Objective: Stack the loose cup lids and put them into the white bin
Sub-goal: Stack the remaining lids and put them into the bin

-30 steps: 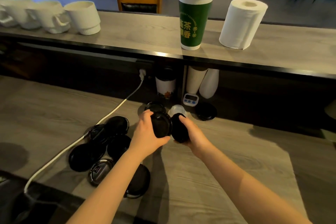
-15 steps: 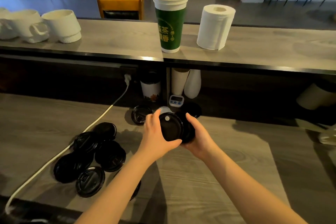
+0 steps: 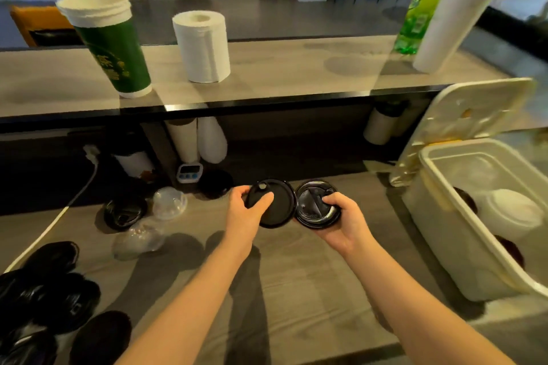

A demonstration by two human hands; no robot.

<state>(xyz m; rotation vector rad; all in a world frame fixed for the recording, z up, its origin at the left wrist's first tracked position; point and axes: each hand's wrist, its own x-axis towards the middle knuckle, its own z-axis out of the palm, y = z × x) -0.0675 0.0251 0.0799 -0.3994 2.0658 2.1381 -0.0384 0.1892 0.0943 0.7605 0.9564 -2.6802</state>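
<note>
Fingers [image 3: 239,194] curl round two black lids [image 3: 280,210]; thumbs [image 3: 329,200] on top.

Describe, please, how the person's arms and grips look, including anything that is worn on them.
The left grip and the right grip are bare hands: no gloves, rings or markings show. The left forearm and the right forearm are bare too, with no sleeve, watch or bracelet in view as far as the bottom edge of the picture.
</note>
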